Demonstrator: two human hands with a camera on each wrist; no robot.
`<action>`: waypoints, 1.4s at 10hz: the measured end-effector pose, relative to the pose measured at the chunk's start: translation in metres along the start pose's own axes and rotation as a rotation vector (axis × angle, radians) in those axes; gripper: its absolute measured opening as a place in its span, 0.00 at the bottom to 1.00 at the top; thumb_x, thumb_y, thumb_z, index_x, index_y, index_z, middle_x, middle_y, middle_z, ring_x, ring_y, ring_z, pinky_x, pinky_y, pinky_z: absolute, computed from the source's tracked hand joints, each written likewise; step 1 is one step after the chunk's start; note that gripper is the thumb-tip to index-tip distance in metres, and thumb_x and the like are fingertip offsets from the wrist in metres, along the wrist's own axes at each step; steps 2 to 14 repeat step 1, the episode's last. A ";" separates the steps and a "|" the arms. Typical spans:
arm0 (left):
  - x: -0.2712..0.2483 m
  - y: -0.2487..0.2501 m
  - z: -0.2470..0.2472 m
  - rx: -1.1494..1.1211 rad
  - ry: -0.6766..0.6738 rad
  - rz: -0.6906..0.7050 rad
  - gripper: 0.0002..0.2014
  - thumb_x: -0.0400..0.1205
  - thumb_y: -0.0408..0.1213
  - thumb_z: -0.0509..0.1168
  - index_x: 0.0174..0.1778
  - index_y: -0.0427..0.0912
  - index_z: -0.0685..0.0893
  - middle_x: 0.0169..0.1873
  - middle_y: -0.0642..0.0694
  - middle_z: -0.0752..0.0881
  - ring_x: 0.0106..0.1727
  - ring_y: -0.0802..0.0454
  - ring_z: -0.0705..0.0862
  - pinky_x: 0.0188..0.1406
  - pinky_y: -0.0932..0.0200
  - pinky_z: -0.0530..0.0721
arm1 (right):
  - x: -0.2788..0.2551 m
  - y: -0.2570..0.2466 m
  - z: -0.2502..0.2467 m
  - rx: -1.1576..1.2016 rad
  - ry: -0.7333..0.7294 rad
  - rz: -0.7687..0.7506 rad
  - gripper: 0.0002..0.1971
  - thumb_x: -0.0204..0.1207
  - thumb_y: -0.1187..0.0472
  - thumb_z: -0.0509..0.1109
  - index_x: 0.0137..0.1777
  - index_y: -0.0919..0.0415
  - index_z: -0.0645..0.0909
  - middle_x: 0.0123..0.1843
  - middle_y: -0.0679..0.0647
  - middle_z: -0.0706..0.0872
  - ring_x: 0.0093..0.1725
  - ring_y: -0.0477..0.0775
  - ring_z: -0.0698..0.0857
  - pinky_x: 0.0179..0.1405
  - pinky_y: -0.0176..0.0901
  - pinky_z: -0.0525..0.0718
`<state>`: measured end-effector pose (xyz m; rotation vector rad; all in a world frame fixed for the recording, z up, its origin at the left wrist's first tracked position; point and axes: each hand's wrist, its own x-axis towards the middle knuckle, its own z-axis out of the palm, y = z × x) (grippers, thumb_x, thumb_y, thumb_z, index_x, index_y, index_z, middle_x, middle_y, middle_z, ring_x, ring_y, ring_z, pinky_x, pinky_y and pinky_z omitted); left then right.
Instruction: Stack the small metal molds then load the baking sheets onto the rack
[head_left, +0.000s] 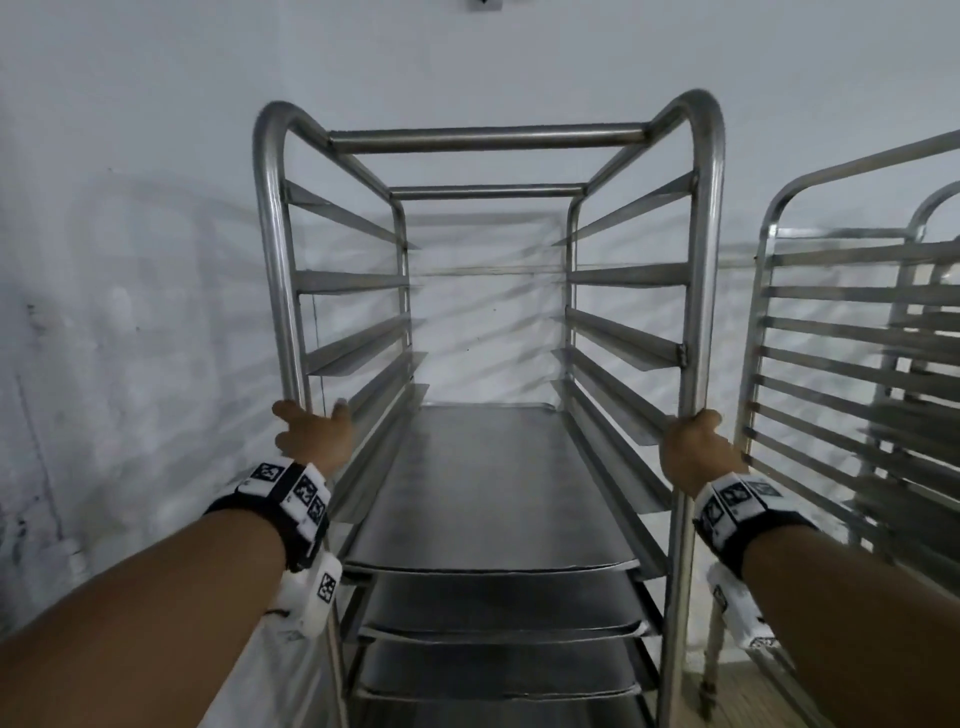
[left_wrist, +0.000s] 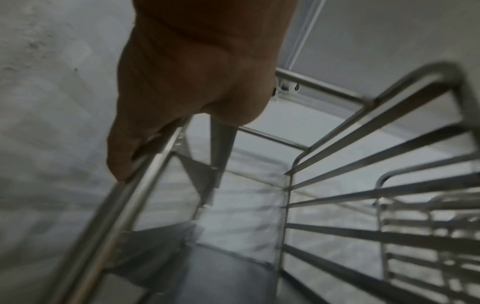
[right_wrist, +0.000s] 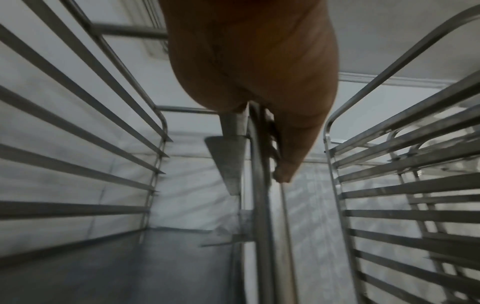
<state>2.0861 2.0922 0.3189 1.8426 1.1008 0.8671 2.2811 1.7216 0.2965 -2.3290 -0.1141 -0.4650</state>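
Note:
A tall steel rack (head_left: 488, 137) stands in front of me against a white wall. Several flat baking sheets (head_left: 498, 488) lie on its lower rails, while the upper rails hold nothing. My left hand (head_left: 311, 431) grips the rack's front left post (left_wrist: 103, 216), fingers curled round the tube. The front right post (right_wrist: 259, 185) is gripped by my right hand (head_left: 693, 441). In both wrist views each hand (left_wrist: 197, 72) (right_wrist: 259, 61) wraps its post. No small metal molds are in view.
A second steel rack (head_left: 852, 364) with many side rails stands close on the right, its rails near my right wrist. The white wall (head_left: 130, 260) runs close along the left and behind. A strip of floor (head_left: 748, 691) shows at the bottom right.

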 end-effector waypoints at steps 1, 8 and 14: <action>-0.039 0.000 0.012 0.079 -0.106 0.160 0.52 0.82 0.63 0.66 0.91 0.45 0.42 0.87 0.30 0.56 0.84 0.25 0.64 0.81 0.33 0.70 | -0.040 0.022 0.025 -0.007 -0.155 -0.074 0.39 0.84 0.41 0.60 0.87 0.60 0.50 0.86 0.65 0.59 0.74 0.73 0.76 0.72 0.65 0.75; -0.039 0.000 0.012 0.079 -0.106 0.160 0.52 0.82 0.63 0.66 0.91 0.45 0.42 0.87 0.30 0.56 0.84 0.25 0.64 0.81 0.33 0.70 | -0.040 0.022 0.025 -0.007 -0.155 -0.074 0.39 0.84 0.41 0.60 0.87 0.60 0.50 0.86 0.65 0.59 0.74 0.73 0.76 0.72 0.65 0.75; -0.039 0.000 0.012 0.079 -0.106 0.160 0.52 0.82 0.63 0.66 0.91 0.45 0.42 0.87 0.30 0.56 0.84 0.25 0.64 0.81 0.33 0.70 | -0.040 0.022 0.025 -0.007 -0.155 -0.074 0.39 0.84 0.41 0.60 0.87 0.60 0.50 0.86 0.65 0.59 0.74 0.73 0.76 0.72 0.65 0.75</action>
